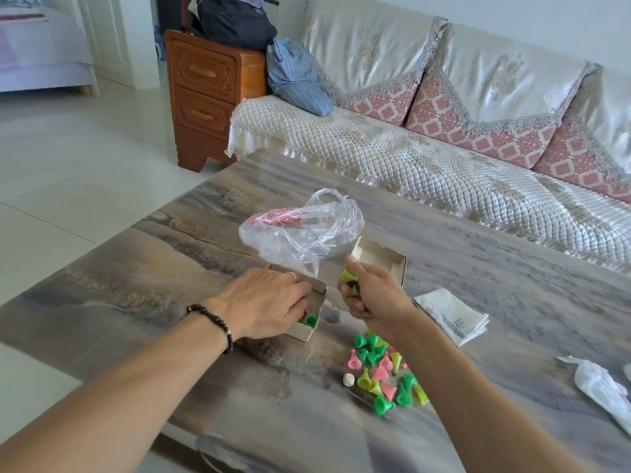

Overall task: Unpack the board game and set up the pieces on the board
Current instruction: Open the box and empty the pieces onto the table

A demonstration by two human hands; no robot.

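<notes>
A small white cardboard box (pixel 316 303) lies open on the marbled table (pixel 170 268), with a green piece (pixel 310 319) showing inside it. My left hand (pixel 269 302) reaches into this box, fingers curled over its contents. My right hand (pixel 370 291) hovers just right of the box, closed around several yellow-green pieces (pixel 348 277). Below it a pile of green, pink and yellow cone-shaped pieces (pixel 386 370) lies on the table, beside a white die (pixel 347 380). The box's other half (pixel 382 256) sits behind my right hand. A folded paper board (pixel 450 315) lies to the right.
A crumpled clear plastic bag (pixel 300 227) rests behind the boxes. Another bit of white plastic (pixel 601 387) lies at the table's right edge. A sofa (pixel 444 148) runs along the far side, and a wooden drawer cabinet (pixel 205 97) stands at its left end.
</notes>
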